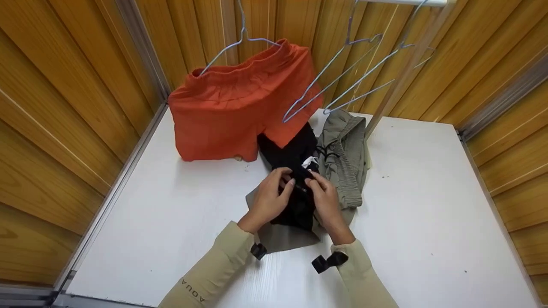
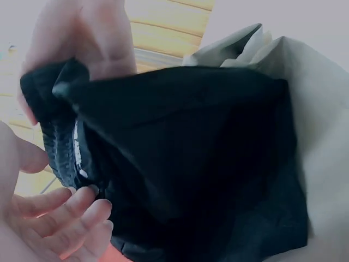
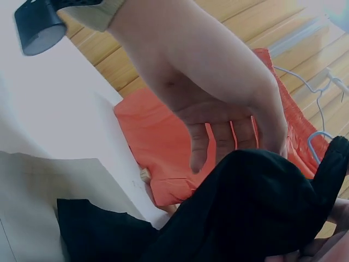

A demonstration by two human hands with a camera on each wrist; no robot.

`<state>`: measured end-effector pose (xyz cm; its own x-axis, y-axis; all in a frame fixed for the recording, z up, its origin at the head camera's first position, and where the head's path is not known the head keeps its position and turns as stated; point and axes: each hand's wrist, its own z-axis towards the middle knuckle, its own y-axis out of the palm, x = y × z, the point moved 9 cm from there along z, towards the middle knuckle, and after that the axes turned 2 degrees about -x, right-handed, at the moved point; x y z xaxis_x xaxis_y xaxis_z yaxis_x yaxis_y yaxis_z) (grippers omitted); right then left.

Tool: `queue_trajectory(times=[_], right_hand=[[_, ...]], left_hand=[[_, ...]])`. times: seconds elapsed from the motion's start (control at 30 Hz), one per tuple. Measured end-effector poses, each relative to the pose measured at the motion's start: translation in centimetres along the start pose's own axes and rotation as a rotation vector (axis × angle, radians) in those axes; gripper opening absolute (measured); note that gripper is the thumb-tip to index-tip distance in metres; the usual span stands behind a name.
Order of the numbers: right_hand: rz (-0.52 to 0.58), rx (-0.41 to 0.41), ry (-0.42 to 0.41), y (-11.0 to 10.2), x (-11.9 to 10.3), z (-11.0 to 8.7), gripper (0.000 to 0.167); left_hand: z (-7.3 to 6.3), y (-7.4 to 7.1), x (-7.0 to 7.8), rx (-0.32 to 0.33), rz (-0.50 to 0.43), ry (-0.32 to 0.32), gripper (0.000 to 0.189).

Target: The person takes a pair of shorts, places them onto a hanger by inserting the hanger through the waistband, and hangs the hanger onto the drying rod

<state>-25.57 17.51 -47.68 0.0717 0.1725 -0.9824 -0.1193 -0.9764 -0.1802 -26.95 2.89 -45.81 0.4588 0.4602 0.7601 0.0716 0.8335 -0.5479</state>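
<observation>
Black shorts (image 1: 295, 209) lie bunched in front of me over grey-green fabric, their waistband lifted between both hands. My left hand (image 1: 272, 192) pinches the waistband on one side; in the right wrist view, the other fingers of this left hand (image 3: 218, 109) hang loose beside the black cloth. From the opposite side my right hand (image 1: 326, 199) grips the waistband between thumb and fingers. A white tag (image 1: 309, 161) shows just beyond the fingertips. The left wrist view shows a strip of white print (image 2: 77, 147) inside the gathered waistband.
Orange shorts (image 1: 222, 115) hang on a wire hanger (image 1: 243, 32) at the back left. Grey-green shorts (image 1: 349, 162) lie to the right of the black ones. Bare wire hangers (image 1: 359, 77) hang by the rack post (image 1: 398, 81). The white table (image 1: 428, 222) meets wood-panelled walls.
</observation>
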Motion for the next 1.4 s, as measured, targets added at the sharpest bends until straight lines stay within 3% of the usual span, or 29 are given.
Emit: queue_trajectory(times=[0.2,0.43,0.83,1.03,1.23,1.4], right_hand=[[-0.077,-0.007,-0.06,-0.1,-1.2,-0.9,0.035],[-0.148,-0.022,-0.198,-0.1,-3.0,-1.8,0.036],[-0.118,-0.011,-0.356,-0.4,-4.8,-2.7,0.032],[-0.125,0.001,-0.394,-0.3,-5.9,-3.3,0.031],[-0.099,-0.02,-0.406,0.0,-8.1,-4.5,0.027],[-0.055,-0.034,-0.391,-0.3,-6.5,-3.5,0.03]], left_hand=[[0.4,-0.4,-0.7,-0.017,-0.032,-0.061,0.034],[0.4,0.0,-2.2,-0.079,-0.123,-0.208,0.048],[0.0,0.5,-4.4,-0.098,-0.292,-0.388,0.072],[-0.2,0.4,-4.8,-0.091,-0.294,-0.477,0.069],[-0.3,-0.1,-5.5,-0.039,-0.334,-0.539,0.075],[-0.4,-0.6,-6.5,0.001,-0.333,-0.545,0.09]])
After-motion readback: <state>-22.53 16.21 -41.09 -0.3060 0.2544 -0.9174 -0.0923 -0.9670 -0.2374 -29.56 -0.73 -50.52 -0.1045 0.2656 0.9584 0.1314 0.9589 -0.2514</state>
